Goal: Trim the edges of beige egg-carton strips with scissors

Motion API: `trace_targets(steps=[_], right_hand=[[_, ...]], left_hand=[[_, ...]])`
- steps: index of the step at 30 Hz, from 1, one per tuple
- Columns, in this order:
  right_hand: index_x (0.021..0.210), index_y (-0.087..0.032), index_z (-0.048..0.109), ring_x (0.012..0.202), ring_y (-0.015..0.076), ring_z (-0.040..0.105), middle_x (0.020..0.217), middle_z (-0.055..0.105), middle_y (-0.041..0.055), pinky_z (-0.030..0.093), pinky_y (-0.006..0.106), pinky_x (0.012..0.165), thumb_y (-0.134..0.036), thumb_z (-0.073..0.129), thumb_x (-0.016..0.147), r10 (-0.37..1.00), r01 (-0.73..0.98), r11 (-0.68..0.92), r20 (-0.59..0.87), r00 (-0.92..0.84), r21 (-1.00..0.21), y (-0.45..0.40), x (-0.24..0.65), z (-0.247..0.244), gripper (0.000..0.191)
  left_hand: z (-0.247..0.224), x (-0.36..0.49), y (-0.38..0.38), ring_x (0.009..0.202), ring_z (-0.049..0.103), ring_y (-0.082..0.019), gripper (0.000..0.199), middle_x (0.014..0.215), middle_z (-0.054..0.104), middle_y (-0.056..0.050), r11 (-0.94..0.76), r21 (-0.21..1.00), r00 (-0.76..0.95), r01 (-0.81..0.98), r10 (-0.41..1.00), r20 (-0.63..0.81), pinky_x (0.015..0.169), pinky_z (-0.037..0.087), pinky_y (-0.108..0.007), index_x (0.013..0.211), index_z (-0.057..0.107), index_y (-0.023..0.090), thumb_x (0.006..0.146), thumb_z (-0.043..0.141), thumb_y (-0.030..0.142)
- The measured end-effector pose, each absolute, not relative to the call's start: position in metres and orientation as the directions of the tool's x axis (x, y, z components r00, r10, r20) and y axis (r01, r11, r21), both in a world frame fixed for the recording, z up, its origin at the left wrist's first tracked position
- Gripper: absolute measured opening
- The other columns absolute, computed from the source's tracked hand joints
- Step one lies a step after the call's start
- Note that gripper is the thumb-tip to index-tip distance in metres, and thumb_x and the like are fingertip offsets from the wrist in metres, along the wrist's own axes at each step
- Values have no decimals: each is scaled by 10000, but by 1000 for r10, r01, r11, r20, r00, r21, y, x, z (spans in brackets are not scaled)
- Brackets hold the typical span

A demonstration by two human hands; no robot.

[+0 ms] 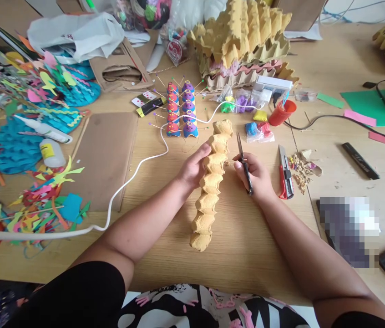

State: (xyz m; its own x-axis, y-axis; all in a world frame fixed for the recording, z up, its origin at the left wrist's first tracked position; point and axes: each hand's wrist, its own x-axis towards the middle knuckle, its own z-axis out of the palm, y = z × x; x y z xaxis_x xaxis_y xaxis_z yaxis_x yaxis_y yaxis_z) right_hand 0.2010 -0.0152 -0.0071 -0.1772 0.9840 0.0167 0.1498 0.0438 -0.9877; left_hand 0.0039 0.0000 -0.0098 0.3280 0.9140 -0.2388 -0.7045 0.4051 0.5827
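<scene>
A long strip of yellow egg carton [209, 187], a row of several bumpy cups, stretches from near me toward the middle of the table. My left hand [195, 166] grips its left side near the far end, thumb on top and the other fingers hidden beneath. Just right of the strip, my right hand [255, 177] is closed around a pair of dark-handled scissors [245, 172]. Their blades point away from me and look closed, apart from the carton. Beyond the strip stand two rows of painted carton cups [181, 109] with pins stuck in them.
Stacked egg trays [243, 41] rise at the back. A white cable [138, 171] crosses the table on the left, by a cardboard sheet [103, 159] and paper scraps [49, 191]. A box cutter [285, 175] lies right of my hand, near a red cup [282, 114].
</scene>
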Motion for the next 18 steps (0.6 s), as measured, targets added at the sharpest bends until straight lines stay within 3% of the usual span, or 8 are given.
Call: trace_targets(steps=[3, 7, 12, 15, 18], right_hand=[[1000, -239, 638, 595, 111, 349, 662, 452, -85, 286, 280, 563, -752, 848, 806, 985, 158, 48, 20, -173, -986, -15, 201, -8, 587], [981, -237, 638, 639, 121, 401, 696, 503, -64, 305, 281, 586, -726, 890, 773, 983, 151, 44, 15, -185, -988, -14, 202, -10, 588], [956, -231, 620, 646, 111, 398, 716, 510, -61, 298, 281, 599, -657, 912, 793, 975, 141, 42, 10, -221, -989, -15, 203, -13, 541], [970, -228, 625, 658, 112, 419, 734, 525, -57, 314, 286, 618, -613, 914, 815, 969, 139, 52, 17, -246, -989, -16, 203, -14, 506], [977, -224, 627, 667, 115, 440, 743, 547, -52, 328, 288, 631, -591, 917, 817, 968, 130, 46, 12, -249, -990, -15, 204, -15, 494]], left_hand=[[-11, 6, 0, 770, 799, -194, 221, 925, 823, -31, 414, 567, 349, -712, 909, -226, 692, 627, -261, 1176, 795, 268, 1031, 630, 294], [-4, 10, 1, 880, 834, -245, 404, 1041, 853, -37, 417, 475, 296, -775, 903, -311, 698, 635, -284, 1389, 751, 370, 1004, 649, 303], [9, 9, 2, 814, 801, -175, 488, 1124, 853, -23, 378, 595, 190, -709, 915, -356, 732, 622, -261, 1445, 740, 372, 1003, 637, 190], [10, 6, 3, 815, 808, -181, 465, 1090, 852, -22, 429, 539, 202, -725, 880, -429, 758, 635, -285, 1506, 711, 387, 1078, 569, 274], [3, 1, 6, 685, 772, -185, 465, 1000, 853, -41, 492, 476, 304, -729, 856, -418, 633, 604, -283, 1529, 707, 352, 1110, 508, 334]])
